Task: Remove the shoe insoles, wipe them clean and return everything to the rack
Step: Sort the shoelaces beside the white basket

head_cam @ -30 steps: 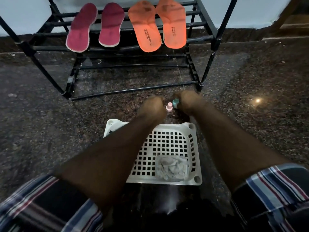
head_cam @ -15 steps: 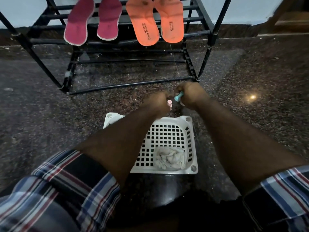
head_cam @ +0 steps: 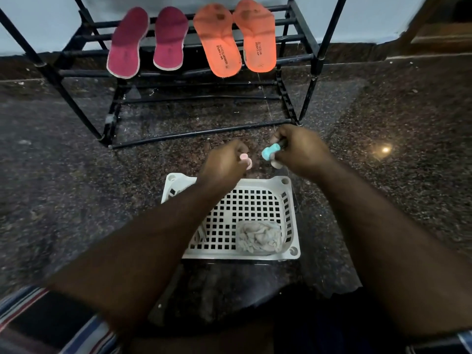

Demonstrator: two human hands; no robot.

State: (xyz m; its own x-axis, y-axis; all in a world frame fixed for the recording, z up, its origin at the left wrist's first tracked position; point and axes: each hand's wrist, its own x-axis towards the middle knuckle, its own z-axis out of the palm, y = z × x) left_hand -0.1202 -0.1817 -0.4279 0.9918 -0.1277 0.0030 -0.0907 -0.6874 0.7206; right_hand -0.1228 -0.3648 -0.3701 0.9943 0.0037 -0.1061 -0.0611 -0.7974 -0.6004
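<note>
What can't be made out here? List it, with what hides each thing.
All in the head view:
- Pink item: mostly hidden in the left hand; what it is stays unclear.
- Teal item: its body is covered by the right hand.
- Rack: top cut off by the frame edge.
- Basket: left side hidden behind the left forearm.
</note>
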